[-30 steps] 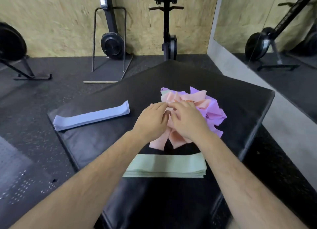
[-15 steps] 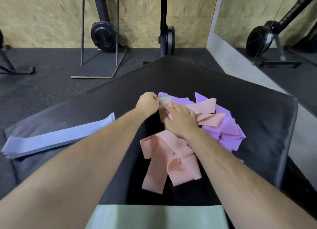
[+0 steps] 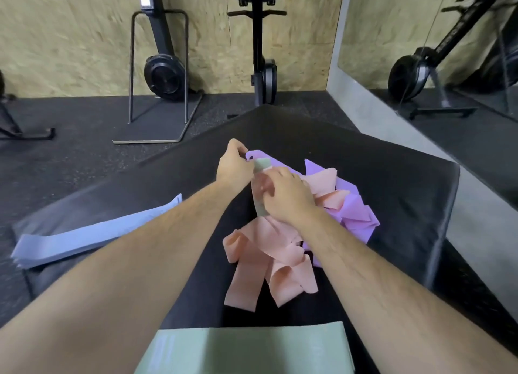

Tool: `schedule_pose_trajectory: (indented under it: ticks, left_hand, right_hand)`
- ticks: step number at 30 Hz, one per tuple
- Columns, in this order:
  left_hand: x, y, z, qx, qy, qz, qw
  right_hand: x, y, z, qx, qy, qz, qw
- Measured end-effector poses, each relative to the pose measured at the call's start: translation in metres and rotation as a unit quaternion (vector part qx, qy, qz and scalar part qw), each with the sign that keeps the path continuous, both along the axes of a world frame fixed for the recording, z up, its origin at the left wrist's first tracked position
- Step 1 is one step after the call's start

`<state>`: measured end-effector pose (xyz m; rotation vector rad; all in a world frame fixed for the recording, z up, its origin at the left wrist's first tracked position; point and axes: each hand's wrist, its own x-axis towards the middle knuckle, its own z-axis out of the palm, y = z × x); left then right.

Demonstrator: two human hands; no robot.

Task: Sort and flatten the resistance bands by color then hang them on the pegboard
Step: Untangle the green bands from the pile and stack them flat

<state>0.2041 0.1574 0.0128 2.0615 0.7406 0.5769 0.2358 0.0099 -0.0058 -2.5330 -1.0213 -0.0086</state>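
A person's two bare arms reach out over a black padded tabletop (image 3: 392,177). The left hand (image 3: 234,163) has its fingers curled and pinches the far end of a pale green stretchy band (image 3: 262,208). The right hand (image 3: 286,197) sits just beside it, a bit nearer, with its fingers curled round the same band. The band runs as a short strip between the two hands, just above the messy piles in the middle of the tabletop. Under the right hand and nearer lies a pile of pink stretchy bands (image 3: 260,261), all looped and folded over each other. To the right of it, and touching it, is a pile of purple stretchy bands (image 3: 356,205), and one purple end pokes out by the left hand. On the left side of the tabletop a flat stack of light blue bands (image 3: 92,233) lies well apart from the piles. At the near edge a flat stack of pale green bands (image 3: 246,351) lies between the two arms. Far behind, on the dark rubber floor (image 3: 70,149), two black exercise machines (image 3: 165,76) stand up against a chipboard wall (image 3: 70,37). A mirror (image 3: 378,23) is on the right.
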Motion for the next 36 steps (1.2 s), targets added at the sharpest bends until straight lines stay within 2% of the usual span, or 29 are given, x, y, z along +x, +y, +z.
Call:
schedule_pose_trajectory:
  ticks: [4, 9, 12, 17, 21, 27, 33, 36]
  left_hand:
    - [-0.010, -0.013, 0.012, 0.046, -0.016, -0.076, 0.996]
    - [-0.019, -0.014, 0.017, 0.065, -0.034, -0.088, 0.993]
    - [-0.022, -0.009, 0.025, 0.066, -0.030, -0.107, 0.992]
    - [-0.031, -0.011, 0.059, 0.015, -0.091, -0.150, 0.984]
    - [-0.042, -0.014, 0.092, -0.013, -0.157, -0.104, 0.982]
    - [-0.073, -0.034, 0.165, -0.013, -0.207, -0.094, 0.974]
    - [-0.129, -0.064, 0.236, 0.013, -0.269, -0.060, 0.961]
    - [-0.161, -0.087, 0.264, -0.016, -0.288, -0.080, 0.954]
  right_hand:
    - [0.001, 0.004, 0.022, 0.095, -0.013, -0.030, 0.995]
    - [0.016, 0.013, 0.045, 0.076, 0.041, -0.062, 0.994]
    - [0.019, 0.013, 0.061, 0.086, 0.028, -0.074, 0.993]
    - [0.017, 0.011, 0.093, 0.249, -0.017, -0.022, 0.968]
    - [0.008, 0.007, 0.133, 0.318, -0.047, 0.001, 0.947]
    - [-0.024, -0.012, 0.204, 0.397, -0.024, 0.015, 0.917]
    - [-0.083, -0.042, 0.270, 0.434, -0.033, 0.033, 0.900]
    - [-0.120, -0.055, 0.292, 0.458, -0.041, 0.057, 0.886]
